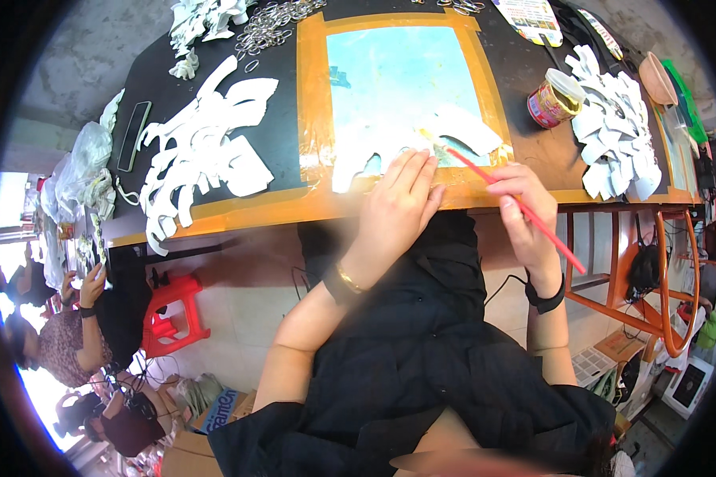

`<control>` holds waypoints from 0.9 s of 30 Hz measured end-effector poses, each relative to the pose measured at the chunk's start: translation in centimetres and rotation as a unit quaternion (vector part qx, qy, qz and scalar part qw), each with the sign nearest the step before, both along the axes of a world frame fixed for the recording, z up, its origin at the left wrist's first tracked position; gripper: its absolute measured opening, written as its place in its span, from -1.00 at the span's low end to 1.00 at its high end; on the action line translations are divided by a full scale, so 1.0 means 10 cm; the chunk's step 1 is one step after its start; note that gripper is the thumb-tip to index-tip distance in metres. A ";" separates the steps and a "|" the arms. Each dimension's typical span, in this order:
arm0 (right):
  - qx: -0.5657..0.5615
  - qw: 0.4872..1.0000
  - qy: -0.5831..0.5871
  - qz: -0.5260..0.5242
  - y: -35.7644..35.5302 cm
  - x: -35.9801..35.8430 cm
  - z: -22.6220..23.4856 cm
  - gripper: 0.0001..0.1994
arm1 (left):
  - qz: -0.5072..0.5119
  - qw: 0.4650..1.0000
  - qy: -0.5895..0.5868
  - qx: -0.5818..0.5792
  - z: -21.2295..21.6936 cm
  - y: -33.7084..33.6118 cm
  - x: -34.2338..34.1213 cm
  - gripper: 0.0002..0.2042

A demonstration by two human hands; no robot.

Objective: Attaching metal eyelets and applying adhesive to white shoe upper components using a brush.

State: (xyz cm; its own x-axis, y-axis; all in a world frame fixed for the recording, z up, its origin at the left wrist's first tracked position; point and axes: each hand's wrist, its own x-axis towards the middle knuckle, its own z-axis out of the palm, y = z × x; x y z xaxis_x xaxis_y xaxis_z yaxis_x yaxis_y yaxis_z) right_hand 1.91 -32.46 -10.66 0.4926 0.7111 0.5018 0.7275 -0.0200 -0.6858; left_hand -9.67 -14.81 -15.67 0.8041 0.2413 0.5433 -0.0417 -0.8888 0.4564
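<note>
My right hand [525, 207] is closed round a slim red-handled brush [549, 232], whose tip meets a curved white cut piece [374, 143] at the board's near edge. My left hand [402, 195] lies with fingers stretched out, their tips resting on that white piece and close to the brush tip. Beneath them is a light blue board [402, 71], framed with shiny brown tape [314, 103]. To the right stands an open tin [550, 103] with a red patterned side and yellowish smears inside its rim.
Heaps of white cut pieces lie left [203, 151] and right [616, 131] on the dark table. Metal rings [274, 28] are piled at the back left, near a phone [134, 135]. A red stool [175, 314] and an orange metal frame [668, 294] stand below. Other people [75, 342] are at the left.
</note>
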 end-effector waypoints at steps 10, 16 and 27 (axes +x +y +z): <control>-0.007 0.999 0.043 0.000 0.01 0.05 0.03 -0.89 | 0.004 1.000 -0.001 -0.010 0.01 0.00 -0.01 -0.65; -0.003 0.998 0.046 -0.043 0.07 0.00 0.01 -0.89 | 0.000 1.000 -0.003 -0.012 0.02 -0.01 -0.01 -0.65; 0.015 0.999 0.050 -0.015 0.00 0.02 0.00 -0.87 | 0.001 1.000 -0.005 -0.014 0.00 -0.01 0.00 -0.67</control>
